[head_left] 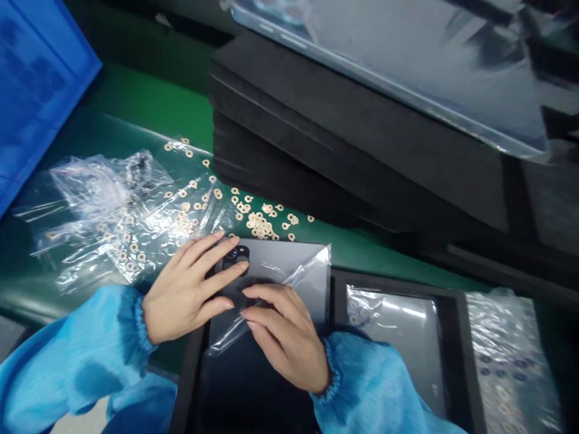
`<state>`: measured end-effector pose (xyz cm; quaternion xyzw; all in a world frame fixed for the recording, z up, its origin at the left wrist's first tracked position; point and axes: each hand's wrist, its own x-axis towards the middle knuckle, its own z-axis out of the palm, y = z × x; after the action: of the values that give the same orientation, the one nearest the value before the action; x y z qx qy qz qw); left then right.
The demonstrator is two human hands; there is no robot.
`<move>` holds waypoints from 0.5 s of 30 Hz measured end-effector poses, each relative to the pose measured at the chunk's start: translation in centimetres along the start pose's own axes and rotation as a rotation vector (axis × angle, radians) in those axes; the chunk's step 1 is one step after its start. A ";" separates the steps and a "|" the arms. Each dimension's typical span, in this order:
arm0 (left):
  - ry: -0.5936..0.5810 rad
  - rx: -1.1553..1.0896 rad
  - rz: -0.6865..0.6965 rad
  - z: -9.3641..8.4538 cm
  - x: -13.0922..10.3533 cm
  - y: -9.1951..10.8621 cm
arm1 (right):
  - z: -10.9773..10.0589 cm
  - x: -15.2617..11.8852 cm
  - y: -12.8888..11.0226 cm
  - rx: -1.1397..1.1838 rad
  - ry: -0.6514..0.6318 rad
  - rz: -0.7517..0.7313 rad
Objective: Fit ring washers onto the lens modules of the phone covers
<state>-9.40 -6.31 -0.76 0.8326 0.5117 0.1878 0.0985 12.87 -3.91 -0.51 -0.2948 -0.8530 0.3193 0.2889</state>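
Observation:
A grey tablet lies back up in a black foam tray, its camera bump at the upper left corner. Clear plastic film covers part of the back and is creased along a slanting fold. My left hand rests over the left corner, fingers stretched out, with fingertips at the camera bump. My right hand is bent over the middle of the tablet, its fingertips drawn together on the folded film. The exact grip is partly hidden.
Many small ring-shaped pieces lie scattered on the green table, beside crumpled clear bags. A stack of black foam stands behind, with a wrapped device on top. A second foam tray sits right; a blue bin left.

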 end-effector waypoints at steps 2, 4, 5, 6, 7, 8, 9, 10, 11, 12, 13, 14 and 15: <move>0.003 0.017 -0.037 0.3 0.0 0.5 | 0.1 -0.1 0.0 0.001 -0.005 -0.003; 0.006 0.032 -0.012 0.0 -0.3 0.7 | 0.2 -0.1 0.0 -0.003 -0.006 -0.009; 0.010 0.030 0.014 -0.6 -0.6 0.6 | 0.2 -0.1 0.0 -0.005 -0.004 -0.010; 0.025 0.028 0.018 -1.4 -1.2 0.2 | 0.2 -0.1 0.0 -0.006 -0.005 -0.012; 0.061 0.032 -0.014 -2.5 -1.9 -0.5 | 0.2 -0.1 -0.1 -0.007 -0.004 -0.011; 0.117 0.047 -0.082 -3.7 -2.7 -1.5 | 0.2 -0.1 -0.1 -0.006 -0.004 -0.009; 0.192 0.075 -0.210 -5.1 -3.6 -2.8 | 0.2 -0.1 -0.1 -0.005 -0.005 -0.009; 0.269 0.126 -0.349 -6.4 -4.4 -4.4 | 0.2 0.0 -0.1 -0.004 -0.003 -0.010; 0.316 0.191 -0.461 -7.6 -5.0 -6.0 | 0.2 0.0 -0.1 -0.004 -0.002 -0.012; 0.307 0.249 -0.546 -8.5 -5.4 -7.7 | 0.3 0.1 -0.1 -0.006 -0.001 -0.016; 0.253 0.285 -0.610 -9.2 -5.6 -9.3 | 0.3 0.1 -0.1 -0.007 -0.002 -0.018; 0.198 0.282 -0.642 -9.5 -5.5 -10.7 | 0.3 0.1 -0.1 -0.008 -0.002 -0.020; 0.157 0.268 -0.653 -9.5 -5.2 -11.8 | 0.3 0.1 -0.1 -0.010 -0.001 -0.020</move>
<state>-25.08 -5.78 2.62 0.6139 0.7766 0.1412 0.0036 12.54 -4.04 -0.56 -0.2874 -0.8577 0.3122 0.2902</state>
